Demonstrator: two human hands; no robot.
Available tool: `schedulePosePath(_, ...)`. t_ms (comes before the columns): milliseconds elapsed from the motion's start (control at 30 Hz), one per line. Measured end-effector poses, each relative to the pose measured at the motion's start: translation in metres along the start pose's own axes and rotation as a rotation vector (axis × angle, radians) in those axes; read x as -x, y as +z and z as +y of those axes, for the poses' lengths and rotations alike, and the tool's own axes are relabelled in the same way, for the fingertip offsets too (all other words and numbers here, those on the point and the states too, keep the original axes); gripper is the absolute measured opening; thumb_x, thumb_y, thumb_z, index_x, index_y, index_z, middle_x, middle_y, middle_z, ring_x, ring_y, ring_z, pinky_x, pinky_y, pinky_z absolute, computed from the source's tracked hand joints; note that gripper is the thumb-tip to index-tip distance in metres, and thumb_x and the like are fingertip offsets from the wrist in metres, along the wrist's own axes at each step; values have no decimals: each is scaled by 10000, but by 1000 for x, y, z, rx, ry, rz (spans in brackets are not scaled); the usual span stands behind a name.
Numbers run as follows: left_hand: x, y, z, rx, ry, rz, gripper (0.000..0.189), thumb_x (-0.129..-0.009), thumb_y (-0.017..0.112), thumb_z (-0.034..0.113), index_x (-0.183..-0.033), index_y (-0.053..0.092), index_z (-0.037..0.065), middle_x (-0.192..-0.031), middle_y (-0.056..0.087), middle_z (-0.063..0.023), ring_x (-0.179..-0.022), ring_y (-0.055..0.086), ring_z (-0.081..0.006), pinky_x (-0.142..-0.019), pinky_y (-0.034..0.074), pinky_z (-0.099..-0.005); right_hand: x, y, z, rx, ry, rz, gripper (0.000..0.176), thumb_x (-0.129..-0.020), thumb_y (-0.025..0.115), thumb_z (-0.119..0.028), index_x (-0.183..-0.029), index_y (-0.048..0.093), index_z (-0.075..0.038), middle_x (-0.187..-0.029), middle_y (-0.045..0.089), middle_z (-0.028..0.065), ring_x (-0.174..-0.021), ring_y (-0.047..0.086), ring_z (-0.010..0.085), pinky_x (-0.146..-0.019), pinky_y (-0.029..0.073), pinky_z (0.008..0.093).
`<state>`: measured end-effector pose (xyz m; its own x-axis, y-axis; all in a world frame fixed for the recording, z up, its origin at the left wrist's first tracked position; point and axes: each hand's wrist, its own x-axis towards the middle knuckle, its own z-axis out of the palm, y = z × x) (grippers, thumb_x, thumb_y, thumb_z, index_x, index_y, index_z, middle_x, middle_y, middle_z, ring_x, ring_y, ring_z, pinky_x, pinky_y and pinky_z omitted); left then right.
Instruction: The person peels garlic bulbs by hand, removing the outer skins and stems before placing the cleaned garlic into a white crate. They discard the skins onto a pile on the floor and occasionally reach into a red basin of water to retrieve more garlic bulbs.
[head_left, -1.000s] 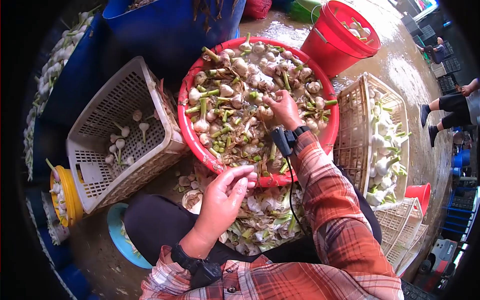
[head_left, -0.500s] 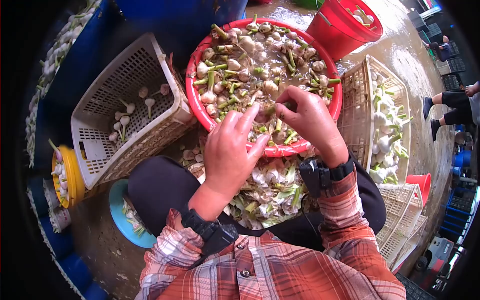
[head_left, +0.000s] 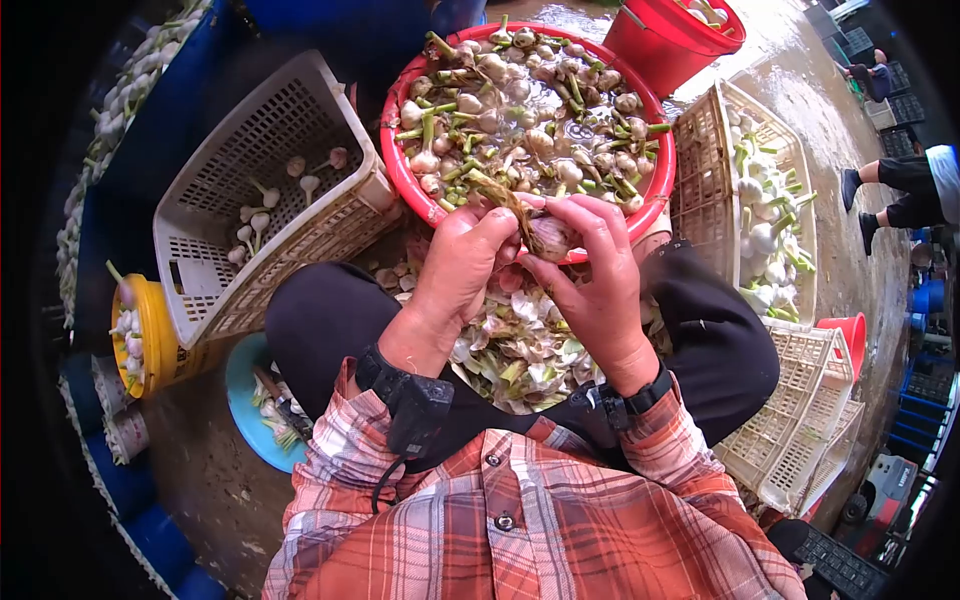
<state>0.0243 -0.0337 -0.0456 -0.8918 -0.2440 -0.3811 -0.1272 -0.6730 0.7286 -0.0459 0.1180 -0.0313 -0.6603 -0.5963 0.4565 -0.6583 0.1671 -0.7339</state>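
Observation:
Over the near rim of a red basin point(head_left: 661, 195), both hands hold one garlic bulb point(head_left: 553, 238) with dry brownish skin and a stalk pointing up-left. My left hand point(head_left: 462, 255) pinches its stalk side between thumb and fingers. Thumb and fingers of my right hand point(head_left: 598, 265) grip the purplish-white bulb from the right. Water and many unpeeled garlic bulbs point(head_left: 540, 142) with cut green stalks fill the basin. Below my hands, between my legs, lies a heap of peeled garlic skins point(head_left: 525, 350).
A grey crate point(head_left: 215, 225) with several bulbs stands left, beside a yellow bucket point(head_left: 155, 345) and a blue bowl point(head_left: 240, 400) holding a knife. Right are a crate of white garlic point(head_left: 765, 235), a red bucket point(head_left: 665, 50) and stacked crates point(head_left: 790, 420). Another person's legs point(head_left: 895, 190) show far right.
Both hands have drawn back from over the basin toward my body. The garlic bulb is now clearly in view between them, with its stalk pointing up-left.

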Motion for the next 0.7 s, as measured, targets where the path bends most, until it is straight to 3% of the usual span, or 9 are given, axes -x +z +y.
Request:
schedulePosePath(67, 7, 10, 9, -2, 62, 69, 190, -966, 571, 146, -1074, 684, 38, -811, 635, 16, -606, 571, -67, -494, 470, -226, -3, -1, -7, 105, -84, 20, 565, -796, 810, -27, -1311, 579, -42, -1143, 626, 122, -999, 644, 272, -875, 548, 374)
schedulePosePath(100, 4, 0, 13, -51, 59, -16, 294, -976, 557, 98, -1235, 646, -9, -1026, 677, -17, -806, 588, -52, -746, 521, -209, -3, -2, -12, -334, 268, -4, 510, -856, 782, -66, -1318, 571, -23, -1127, 650, 109, -935, 664, 246, -833, 556, 357)
schedulePosePath(133, 1, -3, 11, -47, 63, -15, 294, -976, 557, 98, -1235, 646, -9, -1026, 677, -17, -806, 588, -52, -746, 521, -209, -4, -2, -15, -773, 622, -31, 463, -916, 754, -105, -1325, 564, -3, -1112, 674, 96, -872, 685, 221, -791, 564, 340)
schedulePosePath(267, 3, -7, 9, -232, 115, 10, 302, -989, 567, 130, -1250, 632, -8, -1075, 689, -43, -942, 642, -85, -852, 541, -256, -9, -8, -1, -1371, 1111, -117, 660, -1066, 401, -563, -1299, 568, 31, -1088, 712, 174, -836, 728, 220, -711, 573, 282)
schedulePosePath(467, 1, 0, 7, -234, 107, 37, 302, -995, 679, 170, -1238, 648, -8, -1132, 702, -60, -960, 681, -120, -860, 552, -268, 5, -9, 12, -1107, 981, -232, 784, -1036, 335, -665, -1284, 565, 42, -1098, 701, 196, -858, 728, 232, -709, 576, 274)
schedulePosePath(533, -4, -6, 1, -175, 88, 68, 281, -989, 683, 135, -1235, 657, 0, -1154, 703, -59, -982, 683, -127, -860, 560, -274, 3, 1, -4, -974, 900, -18, 687, -1021, 485, -605, -1296, 560, 21, -1090, 688, 164, -881, 711, 196, -710, 571, 265)
schedulePosePath(600, -5, -6, -2, -110, 118, 110, 273, -990, 678, 124, -1237, 656, 9, -1154, 702, -54, -991, 684, -134, -866, 569, -289, 7, 7, -1, -186, 308, 82, 567, -993, 650, -446, -1332, 533, -7, -1098, 667, 127, -917, 685, 162, -721, 571, 263)
schedulePosePath(667, -4, -3, -1, -109, 145, 92, 276, -991, 670, 106, -1249, 649, 9, -1153, 701, -59, -1011, 682, -144, -879, 574, -305, 8, -4, 19, -166, 254, -63, 567, -936, 753, -311, -1366, 507, -36, -1156, 637, 114, -971, 662, 157, -763, 572, 283)
schedulePosePath(700, -3, -3, 1, -101, 152, 49, 282, -991, 670, 103, -1256, 646, 12, -1152, 701, -60, -1019, 679, -146, -878, 574, -305, 5, -6, 21, -554, 484, -84, 581, -929, 759, -315, -1372, 505, -38, -1200, 613, 119, -961, 660, 160, -781, 571, 295)
